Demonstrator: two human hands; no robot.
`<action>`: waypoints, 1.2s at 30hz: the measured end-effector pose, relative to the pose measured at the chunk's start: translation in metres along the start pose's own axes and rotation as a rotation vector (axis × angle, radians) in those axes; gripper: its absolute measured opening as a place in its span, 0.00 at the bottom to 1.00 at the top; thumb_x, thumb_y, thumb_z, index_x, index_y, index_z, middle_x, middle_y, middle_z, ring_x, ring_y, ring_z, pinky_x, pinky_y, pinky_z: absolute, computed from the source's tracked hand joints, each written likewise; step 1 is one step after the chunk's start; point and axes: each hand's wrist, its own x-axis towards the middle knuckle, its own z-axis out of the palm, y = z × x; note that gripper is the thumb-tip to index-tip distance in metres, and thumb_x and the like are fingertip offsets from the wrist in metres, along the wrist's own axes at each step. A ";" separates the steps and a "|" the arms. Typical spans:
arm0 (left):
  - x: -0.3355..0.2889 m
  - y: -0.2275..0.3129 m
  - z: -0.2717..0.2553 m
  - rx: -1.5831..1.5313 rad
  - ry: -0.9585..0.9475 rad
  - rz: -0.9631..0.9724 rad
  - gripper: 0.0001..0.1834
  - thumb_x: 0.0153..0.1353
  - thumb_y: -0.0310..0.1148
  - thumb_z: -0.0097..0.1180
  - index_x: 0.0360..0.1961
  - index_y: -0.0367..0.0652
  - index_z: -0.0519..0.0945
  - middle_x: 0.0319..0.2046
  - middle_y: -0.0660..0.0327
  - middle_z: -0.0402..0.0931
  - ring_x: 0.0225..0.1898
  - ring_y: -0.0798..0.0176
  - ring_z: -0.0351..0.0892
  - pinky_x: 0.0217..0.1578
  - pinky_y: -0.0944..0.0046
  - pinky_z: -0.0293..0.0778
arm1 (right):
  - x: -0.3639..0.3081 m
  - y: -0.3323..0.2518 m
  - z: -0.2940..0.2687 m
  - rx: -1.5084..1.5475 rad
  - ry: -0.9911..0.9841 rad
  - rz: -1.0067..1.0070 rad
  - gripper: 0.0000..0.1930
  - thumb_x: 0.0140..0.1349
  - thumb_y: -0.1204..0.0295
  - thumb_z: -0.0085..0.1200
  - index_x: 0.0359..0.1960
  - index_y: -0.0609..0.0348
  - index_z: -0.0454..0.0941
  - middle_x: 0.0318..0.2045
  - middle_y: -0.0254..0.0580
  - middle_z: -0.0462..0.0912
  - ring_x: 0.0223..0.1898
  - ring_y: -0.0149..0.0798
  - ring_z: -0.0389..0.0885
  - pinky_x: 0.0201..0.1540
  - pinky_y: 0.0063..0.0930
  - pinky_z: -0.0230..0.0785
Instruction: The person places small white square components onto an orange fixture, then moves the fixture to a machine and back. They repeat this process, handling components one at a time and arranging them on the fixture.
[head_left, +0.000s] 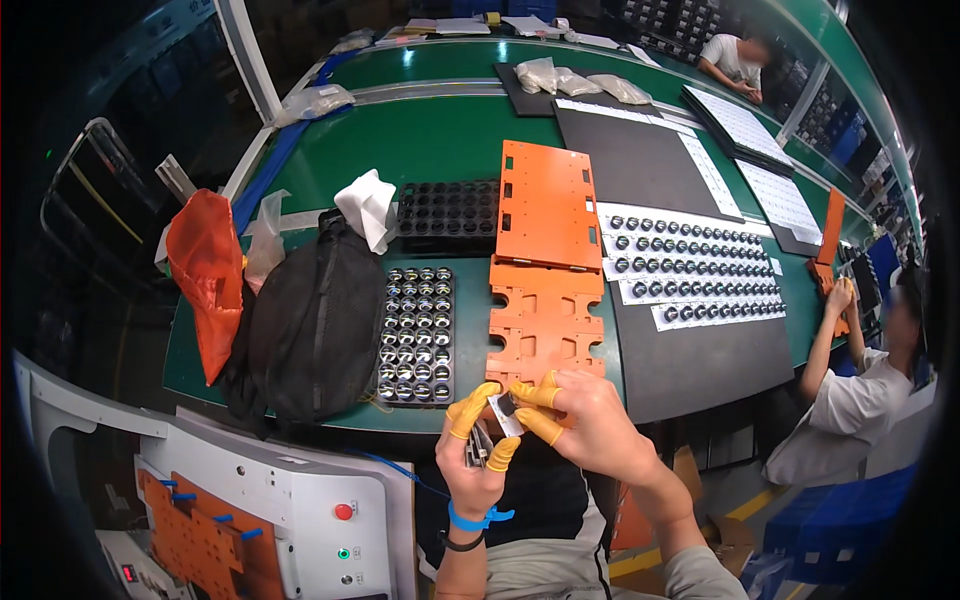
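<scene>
My left hand [472,462], in yellow finger cots and with a blue strap at the wrist, grips a small white plate with a black part on it [507,415]. Several small dark and silvery pieces [478,446] are tucked in the same palm; their kind is unclear. From the other side, my right hand [597,425], also in yellow finger cots, pinches the black part. Both hands are just in front of an orange hinged fixture [545,310], whose lid [547,205] is folded back. Left of it lies a black tray [449,330] filled with shiny round lens-like pieces.
A second black tray [440,243], a black bag [318,320] and an orange-red bag [208,280] stand left on the green table. White strips with black round parts [690,262] lie on a dark board [690,370]. Lower left is a machine with a red button [344,512]; a person [850,400] sits right.
</scene>
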 end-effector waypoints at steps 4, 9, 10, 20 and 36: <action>0.001 0.005 0.000 -0.015 -0.037 -0.011 0.31 0.59 0.41 0.71 0.57 0.32 0.78 0.48 0.55 0.78 0.44 0.63 0.81 0.44 0.65 0.78 | 0.002 -0.001 -0.007 0.184 -0.045 0.067 0.13 0.57 0.74 0.65 0.44 0.63 0.85 0.30 0.45 0.80 0.30 0.47 0.80 0.33 0.37 0.72; 0.001 -0.001 -0.005 -0.113 -0.087 -0.099 0.31 0.60 0.41 0.70 0.59 0.32 0.77 0.46 0.58 0.79 0.43 0.65 0.80 0.44 0.66 0.77 | 0.002 0.005 -0.006 0.318 -0.074 0.140 0.16 0.52 0.75 0.71 0.44 0.60 0.86 0.31 0.42 0.79 0.33 0.42 0.77 0.37 0.33 0.70; 0.000 -0.003 -0.006 -0.145 -0.089 -0.119 0.31 0.60 0.41 0.70 0.59 0.32 0.77 0.45 0.58 0.79 0.43 0.66 0.80 0.44 0.67 0.77 | 0.002 0.003 -0.006 0.275 -0.047 0.123 0.17 0.52 0.75 0.71 0.45 0.60 0.86 0.33 0.42 0.79 0.35 0.42 0.77 0.39 0.33 0.70; -0.021 -0.018 -0.015 -1.055 -0.087 -0.769 0.39 0.64 0.53 0.59 0.67 0.36 0.67 0.51 0.56 0.78 0.44 0.58 0.80 0.32 0.66 0.74 | -0.005 0.006 -0.008 0.196 0.025 -0.312 0.25 0.49 0.66 0.74 0.52 0.51 0.84 0.62 0.48 0.73 0.60 0.53 0.72 0.60 0.42 0.67; -0.022 -0.012 0.010 -1.120 -0.355 -0.911 0.29 0.77 0.45 0.36 0.66 0.30 0.68 0.48 0.49 0.78 0.28 0.73 0.64 0.25 0.72 0.63 | 0.021 0.105 -0.054 -0.109 0.373 0.426 0.14 0.66 0.66 0.61 0.33 0.69 0.80 0.18 0.43 0.76 0.20 0.36 0.70 0.26 0.34 0.66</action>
